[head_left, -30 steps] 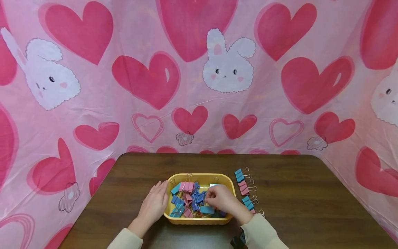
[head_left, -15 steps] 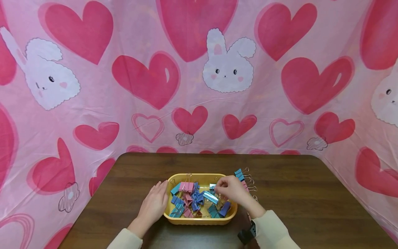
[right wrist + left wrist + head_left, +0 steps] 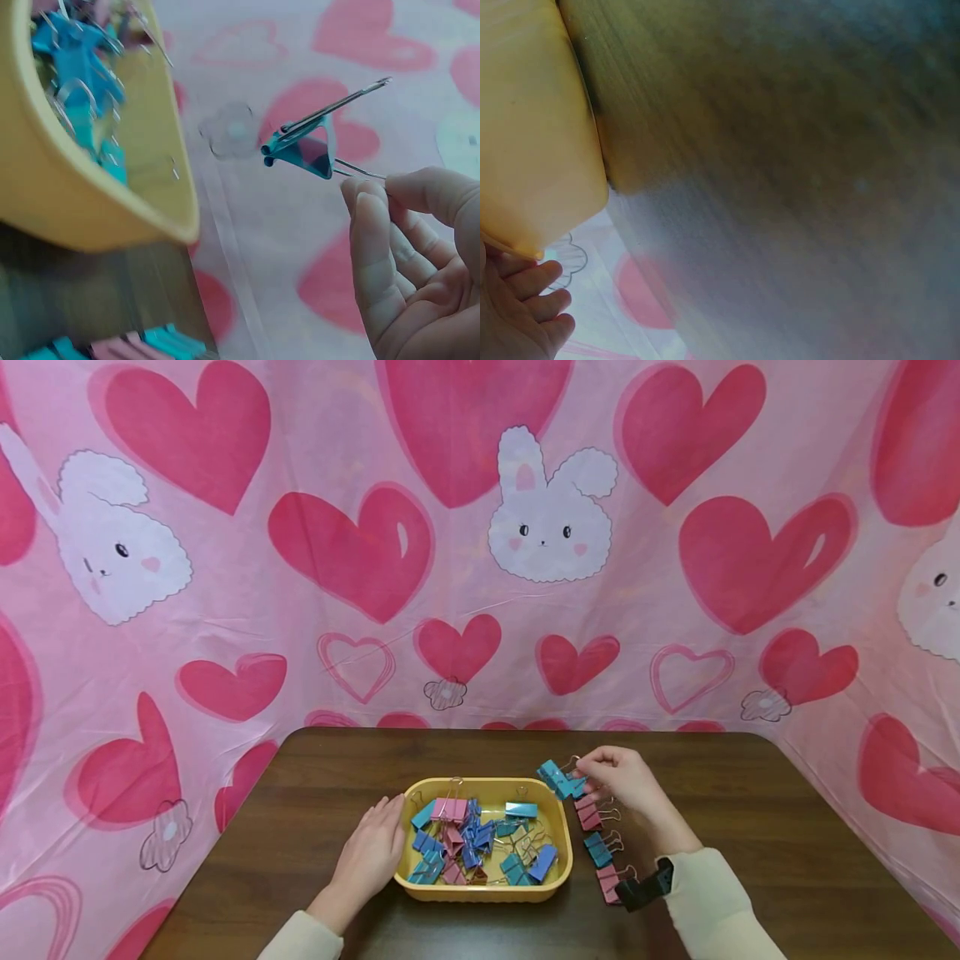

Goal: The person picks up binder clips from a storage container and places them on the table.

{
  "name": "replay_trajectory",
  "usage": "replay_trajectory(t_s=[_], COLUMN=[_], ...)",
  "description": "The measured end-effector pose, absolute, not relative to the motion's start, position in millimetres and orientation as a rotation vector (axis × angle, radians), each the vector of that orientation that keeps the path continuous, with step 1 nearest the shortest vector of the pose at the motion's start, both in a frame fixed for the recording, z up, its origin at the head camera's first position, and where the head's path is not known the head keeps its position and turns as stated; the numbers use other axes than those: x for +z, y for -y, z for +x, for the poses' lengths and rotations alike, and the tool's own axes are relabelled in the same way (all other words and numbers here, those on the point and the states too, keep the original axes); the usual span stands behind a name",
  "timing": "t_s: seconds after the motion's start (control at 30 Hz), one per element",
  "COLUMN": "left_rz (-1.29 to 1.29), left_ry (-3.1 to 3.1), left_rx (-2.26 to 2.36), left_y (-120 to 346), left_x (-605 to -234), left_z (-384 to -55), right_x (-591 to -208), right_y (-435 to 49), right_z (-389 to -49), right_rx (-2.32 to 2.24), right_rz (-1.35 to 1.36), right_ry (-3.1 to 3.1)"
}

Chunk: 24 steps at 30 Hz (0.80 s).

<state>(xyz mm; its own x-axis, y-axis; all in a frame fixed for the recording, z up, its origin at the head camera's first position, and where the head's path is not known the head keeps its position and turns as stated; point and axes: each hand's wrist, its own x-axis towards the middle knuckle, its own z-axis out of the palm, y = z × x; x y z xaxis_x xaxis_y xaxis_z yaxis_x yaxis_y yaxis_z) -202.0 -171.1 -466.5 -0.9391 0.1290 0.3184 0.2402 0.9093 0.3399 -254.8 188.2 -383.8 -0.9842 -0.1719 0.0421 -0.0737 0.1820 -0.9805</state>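
My right hand pinches a teal binder clip by its wire handle, between thumb and fingertips. In the head view this clip hangs just past the tray's far right corner, overlapping the top of a row of clips. My left hand rests along the left side of the yellow tray, its fingers extended against the wall; in the left wrist view the fingers touch the tray's edge. Inside the tray lie several binder clips in teal, pink, blue and gold, such as a pink one and a blue one.
Right of the tray, a row of alternating teal and pink clips runs toward me, including a pink clip and a teal clip. All stand on a dark wooden table. A pink heart-and-rabbit cloth hangs behind it.
My right hand was reaching into the tray's right side; it has lifted a teal clip out and carried it right and away from me, over the row's far end. My left hand has stayed put.
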Motion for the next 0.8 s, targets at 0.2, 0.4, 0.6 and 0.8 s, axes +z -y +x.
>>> replay_trajectory(t_s=[0.2, 0.4, 0.6, 0.8], left_rz=[-0.27, -0.269, -0.271, -0.286], left_ry=[2.784, 2.789, 2.788, 2.775], left_rx=[-0.554, -0.55, -0.537, -0.531], left_y=[171, 171, 171, 171], left_x=[-467, -467, -466, -466], left_z=[-202, -201, -201, -201], right_x=[-386, -401, -420, -438], right_y=[-224, -250, -265, -275], right_z=[-270, -280, -285, -291], right_rx=[-2.104, -2.185, -2.273, -2.236], right_rz=[-0.079, 0.08, 0.237, 0.308], right_ry=[-2.297, -2.289, -2.192, -2.152])
